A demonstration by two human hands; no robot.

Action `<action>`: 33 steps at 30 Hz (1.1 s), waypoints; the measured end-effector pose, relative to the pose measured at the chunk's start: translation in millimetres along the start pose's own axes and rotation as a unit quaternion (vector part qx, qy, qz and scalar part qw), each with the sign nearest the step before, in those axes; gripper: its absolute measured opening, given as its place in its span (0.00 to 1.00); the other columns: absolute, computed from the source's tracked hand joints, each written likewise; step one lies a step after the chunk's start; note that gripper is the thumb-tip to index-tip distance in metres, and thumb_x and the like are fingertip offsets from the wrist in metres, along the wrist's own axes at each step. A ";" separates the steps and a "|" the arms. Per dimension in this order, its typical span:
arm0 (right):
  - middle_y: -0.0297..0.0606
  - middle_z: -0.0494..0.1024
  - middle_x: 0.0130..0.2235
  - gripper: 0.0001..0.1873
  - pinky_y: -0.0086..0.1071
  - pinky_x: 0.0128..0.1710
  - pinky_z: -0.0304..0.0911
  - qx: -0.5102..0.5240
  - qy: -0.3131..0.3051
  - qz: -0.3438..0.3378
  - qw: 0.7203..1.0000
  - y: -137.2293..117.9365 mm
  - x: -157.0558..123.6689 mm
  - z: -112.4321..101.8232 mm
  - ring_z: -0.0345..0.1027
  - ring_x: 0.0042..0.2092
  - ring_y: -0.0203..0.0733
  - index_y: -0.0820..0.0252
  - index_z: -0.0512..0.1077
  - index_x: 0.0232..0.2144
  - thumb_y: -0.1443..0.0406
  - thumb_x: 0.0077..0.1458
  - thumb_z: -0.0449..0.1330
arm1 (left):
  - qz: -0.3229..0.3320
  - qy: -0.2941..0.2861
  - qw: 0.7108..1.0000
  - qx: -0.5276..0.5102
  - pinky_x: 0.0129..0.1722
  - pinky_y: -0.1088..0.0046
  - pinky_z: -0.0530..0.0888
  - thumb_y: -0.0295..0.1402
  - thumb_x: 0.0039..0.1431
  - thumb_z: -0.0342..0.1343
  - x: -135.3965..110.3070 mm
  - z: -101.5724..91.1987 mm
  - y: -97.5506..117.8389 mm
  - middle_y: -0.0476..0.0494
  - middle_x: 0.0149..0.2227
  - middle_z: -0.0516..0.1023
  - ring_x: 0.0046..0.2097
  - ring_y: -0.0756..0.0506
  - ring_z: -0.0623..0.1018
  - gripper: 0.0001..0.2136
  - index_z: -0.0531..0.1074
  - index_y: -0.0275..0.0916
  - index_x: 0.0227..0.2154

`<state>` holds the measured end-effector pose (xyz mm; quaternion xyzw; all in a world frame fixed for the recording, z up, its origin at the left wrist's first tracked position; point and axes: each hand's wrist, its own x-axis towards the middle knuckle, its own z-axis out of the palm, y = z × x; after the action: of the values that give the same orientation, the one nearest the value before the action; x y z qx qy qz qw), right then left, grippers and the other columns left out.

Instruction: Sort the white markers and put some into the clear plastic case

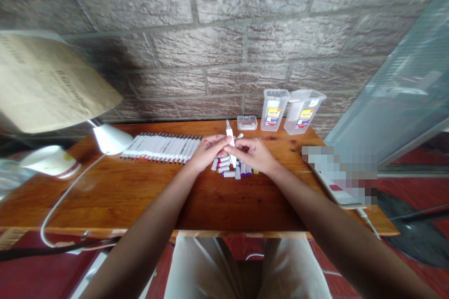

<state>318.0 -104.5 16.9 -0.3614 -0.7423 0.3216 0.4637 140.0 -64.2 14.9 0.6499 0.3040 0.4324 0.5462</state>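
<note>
A white marker [230, 144] stands steeply tilted between my hands, its grey-blue tip pointing away from me. My left hand [211, 150] is closed around it, the thumb pressing on its barrel. The closed fingers of my right hand [255, 154] meet the same marker from the other side, thumb against the barrel. A small white rounded end [240, 136] pokes out by the right fingers; I cannot tell what it belongs to. Beneath both hands lies a pile of loose marker caps [229, 174], grey-white with purple, pink, green and yellow ends, partly hidden by my fingers.
To the left lies a neat row of white markers [161, 148]. Along the wall stand a small clear box [247, 123] and two clear plastic containers [272, 111] with labels. A lamp [111, 139], a paper cup [52, 161] and a white cable [66, 195] occupy the left; a blurred-out item [338, 182] lies right.
</note>
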 end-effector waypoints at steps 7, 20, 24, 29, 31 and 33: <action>0.29 0.64 0.20 0.27 0.28 0.23 0.46 -0.006 0.014 0.004 1.000 -4.7 0.7 -0.4 0.51 0.24 0.30 0.62 0.75 0.23 0.44 0.57 0.61 | 0.000 -0.002 1.000 0.004 0.23 0.78 0.57 0.52 0.55 0.63 0.5 1.1 0.1 0.53 0.20 0.64 0.22 0.55 0.61 0.22 0.77 0.35 0.26; 0.29 0.62 0.19 0.30 0.28 0.24 0.47 -0.021 0.030 0.001 0.999 -3.5 0.9 0.1 0.52 0.24 0.30 0.60 0.66 0.17 0.43 0.55 0.62 | 0.030 -0.005 0.998 0.046 0.24 0.77 0.59 0.51 0.57 0.61 -1.5 2.7 5.3 0.53 0.19 0.63 0.22 0.54 0.61 0.22 0.72 0.36 0.21; 0.29 0.63 0.20 0.29 0.28 0.24 0.47 -0.016 0.037 0.002 0.999 -4.3 1.2 -0.3 0.52 0.24 0.30 0.61 0.69 0.20 0.44 0.58 0.61 | 0.037 0.004 0.999 0.035 0.23 0.77 0.59 0.51 0.59 0.61 -1.1 2.7 3.8 0.53 0.18 0.64 0.22 0.54 0.62 0.23 0.71 0.36 0.20; 0.29 0.62 0.20 0.30 0.28 0.23 0.48 -0.007 0.049 0.018 0.999 -4.9 1.6 -2.6 0.53 0.24 0.31 0.60 0.66 0.19 0.42 0.57 0.60 | 0.042 0.009 0.998 0.037 0.24 0.77 0.60 0.50 0.57 0.62 -1.7 2.6 4.0 0.52 0.18 0.65 0.21 0.54 0.63 0.23 0.70 0.36 0.19; 0.28 0.62 0.20 0.30 0.28 0.23 0.48 -0.013 0.045 0.015 0.999 -5.1 1.5 -2.8 0.52 0.24 0.30 0.60 0.65 0.18 0.41 0.56 0.61 | 0.037 0.010 0.999 0.033 0.24 0.77 0.61 0.50 0.55 0.64 -1.9 2.8 4.8 0.53 0.18 0.66 0.21 0.54 0.63 0.21 0.73 0.36 0.21; 0.29 0.62 0.20 0.30 0.28 0.24 0.48 -0.020 0.041 0.010 0.999 -4.8 1.3 -2.3 0.52 0.24 0.30 0.60 0.65 0.18 0.42 0.55 0.61 | 0.026 0.013 0.999 0.024 0.23 0.78 0.61 0.50 0.53 0.65 -1.9 3.3 5.7 0.53 0.18 0.66 0.21 0.55 0.63 0.20 0.75 0.36 0.23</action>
<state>318.6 -105.7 22.2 -0.3910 -0.7251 0.2964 0.4833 141.7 -68.5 19.9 0.6649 0.3047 0.4473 0.5147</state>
